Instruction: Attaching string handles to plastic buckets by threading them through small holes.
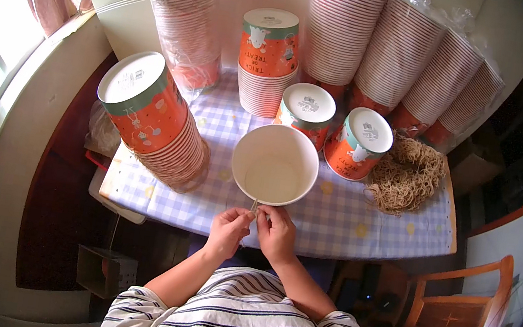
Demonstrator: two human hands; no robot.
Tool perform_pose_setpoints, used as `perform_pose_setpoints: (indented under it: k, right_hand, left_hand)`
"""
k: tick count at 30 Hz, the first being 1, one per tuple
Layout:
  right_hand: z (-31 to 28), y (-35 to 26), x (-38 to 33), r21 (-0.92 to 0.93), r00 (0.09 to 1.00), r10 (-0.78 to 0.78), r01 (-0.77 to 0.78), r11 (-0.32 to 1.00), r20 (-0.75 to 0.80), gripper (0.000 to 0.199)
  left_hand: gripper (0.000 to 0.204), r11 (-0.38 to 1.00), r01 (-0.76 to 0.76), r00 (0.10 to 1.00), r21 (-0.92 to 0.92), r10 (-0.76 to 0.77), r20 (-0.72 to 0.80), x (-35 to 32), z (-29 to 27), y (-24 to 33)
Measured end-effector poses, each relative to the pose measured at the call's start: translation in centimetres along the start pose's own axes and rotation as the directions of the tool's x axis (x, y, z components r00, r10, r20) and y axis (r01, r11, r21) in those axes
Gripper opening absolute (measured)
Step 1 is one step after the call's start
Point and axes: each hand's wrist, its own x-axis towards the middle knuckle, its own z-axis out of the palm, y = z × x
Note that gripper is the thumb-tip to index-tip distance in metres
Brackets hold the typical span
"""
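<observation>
A white-lined paper bucket stands with its mouth up near the front edge of the table. At its near rim, a thin piece of string runs between my hands. My left hand pinches the string, and its fingertips are close to the rim. Beside it, my right hand is also closed on the string, thumb and forefinger together. Whether the string passes through the bucket's wall is too small to tell. Right of the bucket lies a tangled heap of tan string.
Two upside-down orange buckets stand behind and right. A tilted nested stack is on the left, another stack at the back. Tall plastic-wrapped stacks line the far side. A checked cloth covers the table; a wooden chair is lower right.
</observation>
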Motion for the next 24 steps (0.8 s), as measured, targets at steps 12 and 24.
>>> perform_pose_setpoints:
  k: [12,24]
  right_hand:
    - [0.8,1.1,-0.9,0.719,0.621,0.624,-0.682,0.132,0.475,0.012]
    - [0.0,0.9,-0.4,0.692,0.659,0.543,-0.698,0.184,0.52,0.012]
  left_hand:
    - [0.012,0.995,0.082,0.997,0.06,-0.082,-0.004,-0.1,0.3,0.9]
    - [0.011,0.997,0.038,0.999,0.06,-0.038,0.007,0.0,-0.2,0.7]
